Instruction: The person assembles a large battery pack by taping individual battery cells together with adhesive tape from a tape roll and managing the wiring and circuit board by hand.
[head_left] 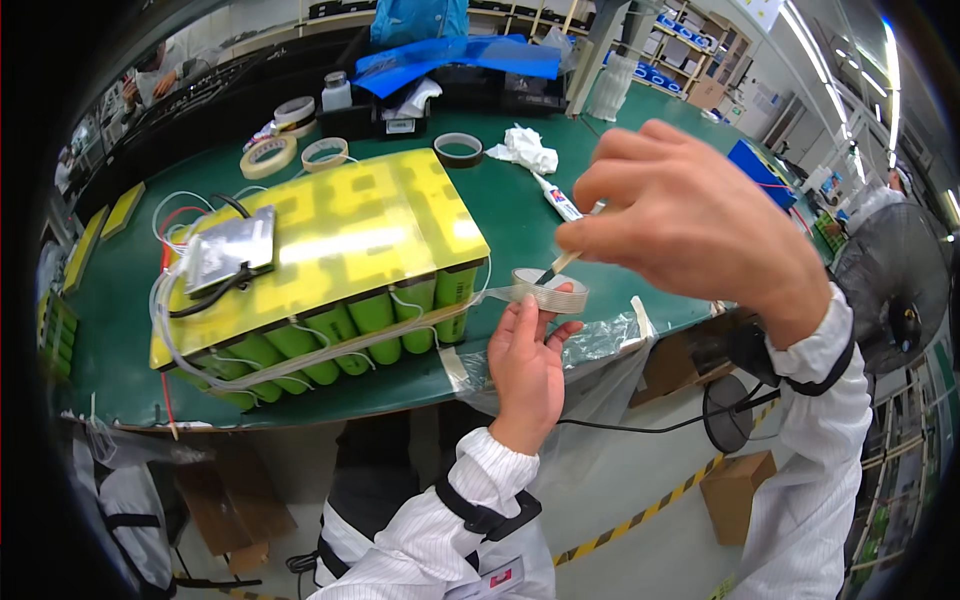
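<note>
My left hand [528,372] grips a roll of clear, striped filament tape [568,299] at the table's front edge. A strip of the tape runs left from the roll to the near right corner of a battery pack [440,215]. This pack has green cylindrical cells under a yellow top plate, with a silver circuit module [232,245] and wires on it. Above the roll, my right hand [690,215] is closed round a small knife [564,264] with a pale handle. Its dark blade points down at the roll and the strip; whether it touches them I cannot tell.
Behind the pack lie tape rolls [459,149], a white tube [560,200] and crumpled tissue [525,149]. A small bottle [337,92] stands by dark bins. Plastic film [600,340] hangs over the table's front edge. A black fan [893,290] stands at the right.
</note>
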